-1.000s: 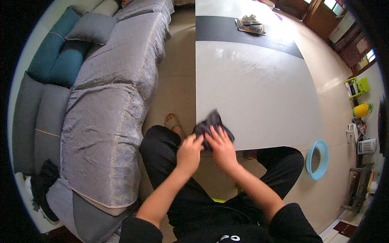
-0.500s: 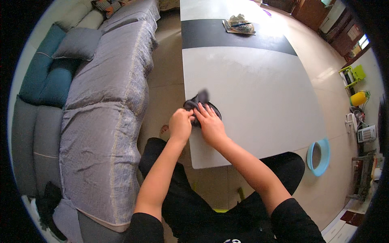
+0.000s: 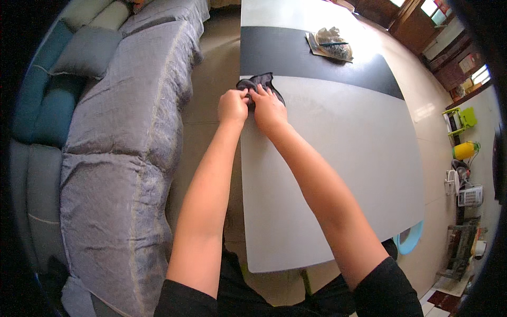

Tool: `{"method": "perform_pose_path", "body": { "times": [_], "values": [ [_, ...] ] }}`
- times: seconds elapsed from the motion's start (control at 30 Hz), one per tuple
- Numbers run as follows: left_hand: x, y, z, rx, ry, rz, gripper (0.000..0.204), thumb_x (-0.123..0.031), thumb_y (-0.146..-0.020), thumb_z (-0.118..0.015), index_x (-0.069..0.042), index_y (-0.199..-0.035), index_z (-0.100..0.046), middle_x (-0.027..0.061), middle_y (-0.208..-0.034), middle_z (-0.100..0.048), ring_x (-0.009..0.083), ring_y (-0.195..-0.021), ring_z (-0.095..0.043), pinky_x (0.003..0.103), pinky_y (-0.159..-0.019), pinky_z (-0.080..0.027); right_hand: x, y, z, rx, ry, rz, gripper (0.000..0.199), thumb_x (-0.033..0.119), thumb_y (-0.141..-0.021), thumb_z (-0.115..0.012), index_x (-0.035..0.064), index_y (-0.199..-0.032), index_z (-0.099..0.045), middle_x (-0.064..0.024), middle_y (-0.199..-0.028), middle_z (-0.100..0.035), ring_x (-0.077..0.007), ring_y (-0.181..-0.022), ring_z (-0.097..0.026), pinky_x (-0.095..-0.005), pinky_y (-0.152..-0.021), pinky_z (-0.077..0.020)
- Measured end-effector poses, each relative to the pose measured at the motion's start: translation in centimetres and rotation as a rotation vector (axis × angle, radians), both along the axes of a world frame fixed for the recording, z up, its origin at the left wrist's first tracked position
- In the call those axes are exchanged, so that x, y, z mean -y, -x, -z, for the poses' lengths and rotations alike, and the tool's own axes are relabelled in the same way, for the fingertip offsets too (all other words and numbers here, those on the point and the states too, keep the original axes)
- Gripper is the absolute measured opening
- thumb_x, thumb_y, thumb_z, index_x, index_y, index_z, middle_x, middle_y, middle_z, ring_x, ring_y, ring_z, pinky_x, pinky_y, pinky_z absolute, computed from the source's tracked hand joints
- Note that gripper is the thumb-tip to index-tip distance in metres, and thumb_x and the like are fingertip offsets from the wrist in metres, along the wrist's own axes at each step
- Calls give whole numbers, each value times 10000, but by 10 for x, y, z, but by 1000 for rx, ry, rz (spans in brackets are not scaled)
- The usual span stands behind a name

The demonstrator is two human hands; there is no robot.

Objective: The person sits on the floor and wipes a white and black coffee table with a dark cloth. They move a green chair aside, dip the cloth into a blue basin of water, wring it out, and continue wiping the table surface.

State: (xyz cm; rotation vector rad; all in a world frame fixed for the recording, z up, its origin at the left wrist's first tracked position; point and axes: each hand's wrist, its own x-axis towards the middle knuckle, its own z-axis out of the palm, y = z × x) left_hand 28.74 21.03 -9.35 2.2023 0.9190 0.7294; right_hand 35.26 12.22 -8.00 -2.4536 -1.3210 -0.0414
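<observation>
A crumpled black cloth (image 3: pixel 264 80), sheer toward its edges, lies on the grey-white table (image 3: pixel 327 158) at its left edge, just short of the dark band. My left hand (image 3: pixel 233 107) is closed, its fingers gripping the bunched left side of the cloth. Beside it, my right hand (image 3: pixel 270 112) rests on the cloth with its fingers stretched forward and slightly apart, pressing it to the table. Part of the cloth is hidden under my fingers. Both arms reach far forward over the table.
Farther back on the dark band (image 3: pixel 280 50) sits a bundle (image 3: pixel 332 45) in clear plastic, with a dark pen-like stick on it. A grey-covered sofa (image 3: pixel 116 121) runs along the left. A blue basin (image 3: pixel 411 240) stands on the floor beyond the table's right corner.
Both hands and the black cloth have moved forward along the table's left edge, toward the dark band. My arms are now stretched farther out, and the view has shifted.
</observation>
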Motion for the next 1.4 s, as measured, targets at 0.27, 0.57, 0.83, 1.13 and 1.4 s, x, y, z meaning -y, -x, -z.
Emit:
{"method": "perform_pose_path", "body": {
  "times": [0.27,0.57,0.83,1.13,1.4],
  "values": [
    [56,69,18,78,37,37,232,-40,-768,-600,-57,-997,-638,228,-974,-589,335,-906,-597,373,-765,-484,63,65,12,147,-39,-36,393,190,-829,-479,94,-1209,-474,-174,-1297,-430,-343,-1176,-425,-398,-984,-333],
    [228,248,-25,-192,-15,203,357,-31,-793,-552,-34,-1150,-543,221,-1164,-513,360,-993,-545,377,-826,-457,234,208,-1,-37,-227,-187,367,71,-749,-543,89,-1115,-567,-123,-1269,-470,-311,-1171,-442,-406,-981,-351],
    [242,258,-44,-378,-68,256,327,-93,-809,-537,-57,-1133,-553,223,-1144,-515,364,-922,-565,397,-762,-475,257,229,-6,-86,-204,-181,387,74,-772,-548,100,-1158,-541,-96,-1296,-451,-303,-1204,-413,-424,-1001,-317],
    [131,143,-12,-209,117,146,344,-110,-871,-441,-127,-1208,-511,202,-1259,-435,346,-1041,-524,372,-864,-433,134,141,0,-34,43,4,446,91,-815,-477,113,-1259,-434,-137,-1357,-360,-351,-1241,-344,-429,-1020,-286],
    [227,248,-28,-353,-211,326,389,-105,-811,-546,-114,-1198,-515,241,-1252,-433,362,-875,-591,395,-733,-495,240,207,1,-170,-396,-61,315,-5,-675,-627,96,-973,-651,-184,-1141,-477,-404,-1163,-407,-423,-950,-370]
  ]
}}
